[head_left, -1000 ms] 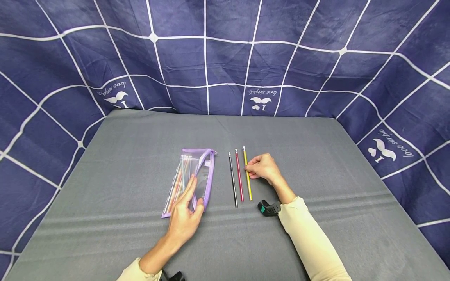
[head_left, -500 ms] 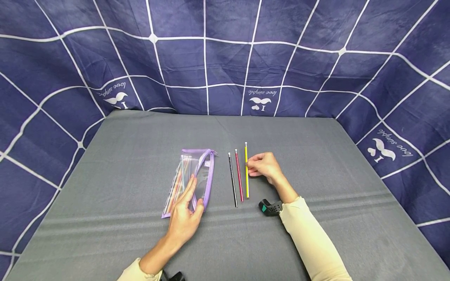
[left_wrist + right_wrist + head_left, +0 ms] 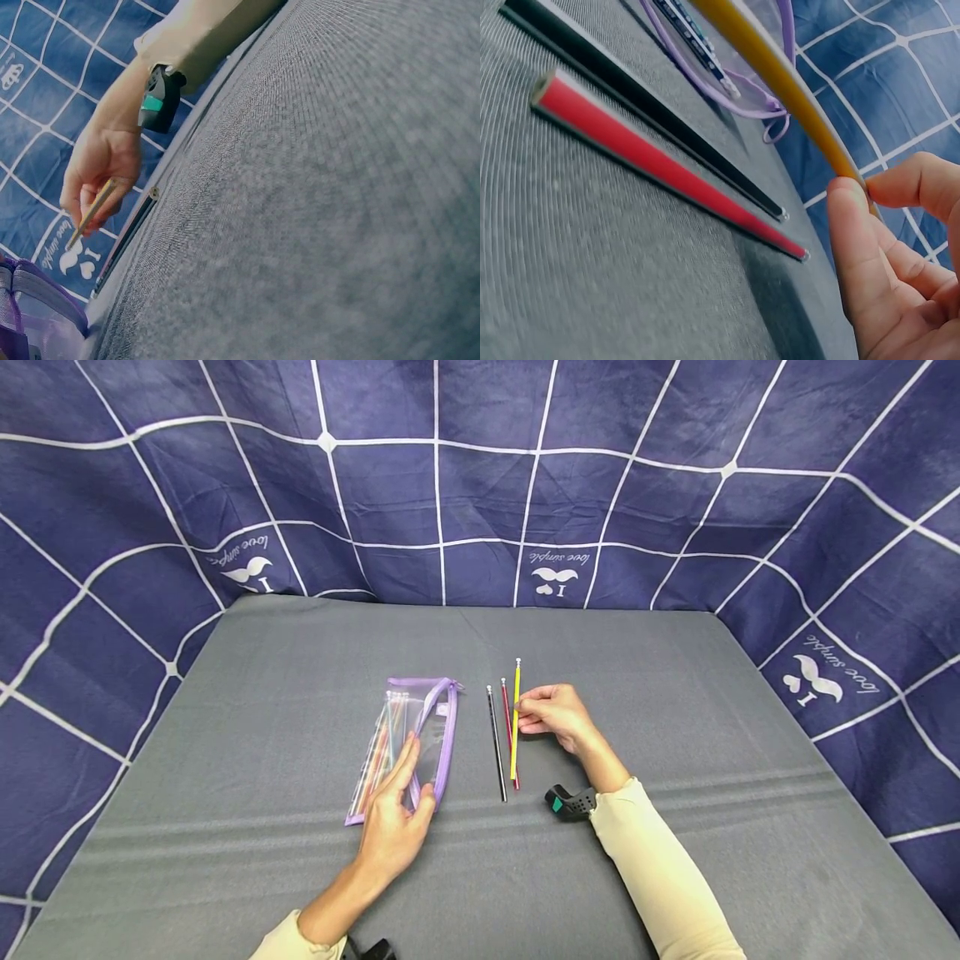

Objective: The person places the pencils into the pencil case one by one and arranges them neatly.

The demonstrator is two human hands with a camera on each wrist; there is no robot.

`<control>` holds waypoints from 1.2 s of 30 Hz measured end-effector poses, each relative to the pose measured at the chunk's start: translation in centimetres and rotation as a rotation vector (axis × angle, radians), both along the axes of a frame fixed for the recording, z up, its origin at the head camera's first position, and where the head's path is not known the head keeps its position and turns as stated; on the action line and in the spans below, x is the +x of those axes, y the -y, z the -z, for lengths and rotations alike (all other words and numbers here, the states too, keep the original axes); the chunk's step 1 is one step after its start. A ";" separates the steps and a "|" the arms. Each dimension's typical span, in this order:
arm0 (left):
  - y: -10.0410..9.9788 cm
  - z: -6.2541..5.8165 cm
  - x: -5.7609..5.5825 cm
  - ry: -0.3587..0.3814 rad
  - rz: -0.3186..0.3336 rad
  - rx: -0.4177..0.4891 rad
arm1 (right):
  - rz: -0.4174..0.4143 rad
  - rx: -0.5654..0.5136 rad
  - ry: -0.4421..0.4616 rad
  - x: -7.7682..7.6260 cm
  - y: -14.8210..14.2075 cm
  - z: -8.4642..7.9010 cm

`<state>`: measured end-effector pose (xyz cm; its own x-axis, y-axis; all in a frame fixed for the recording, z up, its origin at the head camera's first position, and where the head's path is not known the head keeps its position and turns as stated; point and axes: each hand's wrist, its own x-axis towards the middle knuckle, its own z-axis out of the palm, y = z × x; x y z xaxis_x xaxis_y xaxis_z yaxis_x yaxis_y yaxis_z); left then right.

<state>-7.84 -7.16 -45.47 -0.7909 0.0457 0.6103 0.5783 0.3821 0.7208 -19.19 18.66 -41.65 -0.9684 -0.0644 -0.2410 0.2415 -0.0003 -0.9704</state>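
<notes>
My right hand (image 3: 558, 717) pinches a yellow pencil (image 3: 515, 727) between thumb and fingers. The left wrist and right wrist views show that pencil raised off the table. In the head view it overlaps a red pencil (image 3: 652, 157) lying on the table. A black pencil (image 3: 496, 743) lies parallel, just left of the red one. My left hand (image 3: 393, 822), fingers extended, rests on a clear zip pouch (image 3: 448, 739) with purple edging. Its thumb lies by the pouch's gaping zipped side. Several pencils (image 3: 384, 743) are inside the pouch.
Grey cloth covers the table (image 3: 637, 668). A blue curtain with white grid lines (image 3: 487, 493) hangs behind it and at both sides. A black wrist device (image 3: 570, 803) sits on the right wrist.
My right hand has lifted the yellow pencil from the table and moved it left, over the red pencil. The left hand and pouch stay in place.
</notes>
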 end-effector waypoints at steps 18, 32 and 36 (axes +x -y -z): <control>0.1 -0.1 0.0 0.004 -0.001 -0.009 | -0.001 -0.116 0.000 0.0 3.3 0.7; 0.0 -0.1 -0.1 0.000 0.007 -0.013 | -0.024 -0.174 -0.037 0.7 7.2 0.6; 0.0 -0.1 -0.1 0.011 0.008 -0.013 | -0.050 -0.175 -0.025 1.1 8.1 0.8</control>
